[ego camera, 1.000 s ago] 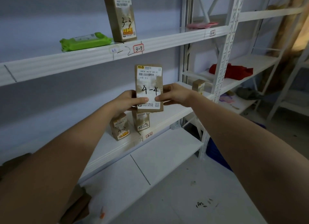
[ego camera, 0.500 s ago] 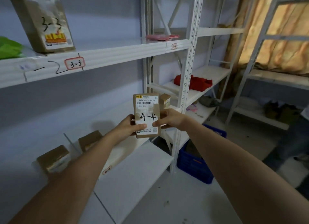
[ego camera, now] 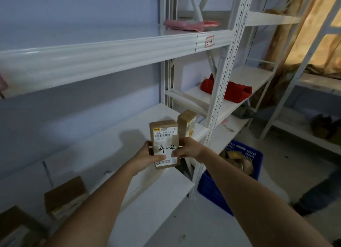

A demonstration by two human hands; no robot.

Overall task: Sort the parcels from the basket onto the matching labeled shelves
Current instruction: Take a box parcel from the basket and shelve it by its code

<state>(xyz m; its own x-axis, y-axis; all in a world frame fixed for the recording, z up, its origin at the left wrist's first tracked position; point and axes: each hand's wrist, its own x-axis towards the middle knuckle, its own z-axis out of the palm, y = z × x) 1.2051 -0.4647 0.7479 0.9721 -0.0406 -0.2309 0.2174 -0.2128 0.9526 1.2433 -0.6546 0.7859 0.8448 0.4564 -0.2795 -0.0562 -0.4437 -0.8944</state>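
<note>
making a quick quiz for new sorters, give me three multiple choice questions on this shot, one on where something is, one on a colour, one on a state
1. Where does the red cloth bundle lie?
A. in the basket
B. on a shelf of the right-hand rack, behind the perforated upright
C. on the floor

2. What colour is the basket on the floor?
A. blue
B. green
C. white

3. How is the parcel marked 4-4 held?
A. lying flat on a shelf
B. in one hand only
C. upright, label toward the camera, gripped from both sides

Answers: 1 B, the bundle sits on a white shelf board past the upright. 2 A, its slotted walls are blue. 3 C, the left hand and the right hand each pinch one side of it.
</note>
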